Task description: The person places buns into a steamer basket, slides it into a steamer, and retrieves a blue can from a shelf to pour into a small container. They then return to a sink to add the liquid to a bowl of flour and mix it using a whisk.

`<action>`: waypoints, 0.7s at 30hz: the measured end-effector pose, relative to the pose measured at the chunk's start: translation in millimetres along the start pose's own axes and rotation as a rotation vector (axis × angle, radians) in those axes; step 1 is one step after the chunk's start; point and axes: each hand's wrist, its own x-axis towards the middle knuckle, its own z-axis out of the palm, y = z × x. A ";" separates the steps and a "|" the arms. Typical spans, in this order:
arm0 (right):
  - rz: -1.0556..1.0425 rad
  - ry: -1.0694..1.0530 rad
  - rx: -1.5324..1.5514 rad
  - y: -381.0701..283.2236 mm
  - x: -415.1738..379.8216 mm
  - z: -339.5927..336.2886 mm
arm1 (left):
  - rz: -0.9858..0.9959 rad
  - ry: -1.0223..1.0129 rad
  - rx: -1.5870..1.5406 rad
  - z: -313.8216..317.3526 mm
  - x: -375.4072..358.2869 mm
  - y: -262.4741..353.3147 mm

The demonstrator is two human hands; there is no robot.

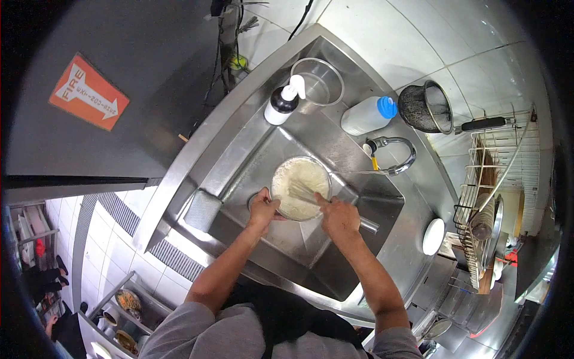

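A round bowl (301,158) holds a pale, cream-coloured mixture (308,172) and is over the steel sink basin (245,179). My left hand (263,209) grips the bowl's near left rim, thumb on the edge and fingers at the side. In my right hand (341,218) is a whisk (301,191), fingers closed round its handle. The whisk's wires dip into the mixture, and its metal handle end sticks out to the right beyond my hand.
Behind the basin stand a pump bottle (281,106), a clear round container (320,87) and a blue-capped bottle (368,115). A curved tap (406,157) rises at the right, near a black mesh strainer (426,107). A grey sponge or cloth (203,210) lies on the left ledge; a wire rack (478,209) stands right.
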 end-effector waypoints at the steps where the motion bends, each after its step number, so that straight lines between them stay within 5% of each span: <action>1: -0.052 -0.053 0.002 0.4 -5.2 -3.6 | -0.001 0.017 -0.031 -4.9 -1.8 -1.5; 18: -0.149 0.027 0.002 -20.8 -16.9 0.7 | 0.068 0.025 -0.019 -24.7 -27.2 -4.8; 21: -0.165 -0.139 -0.090 -6.4 -19.4 -10.8 | 0.058 0.028 0.006 -26.1 -31.2 -2.1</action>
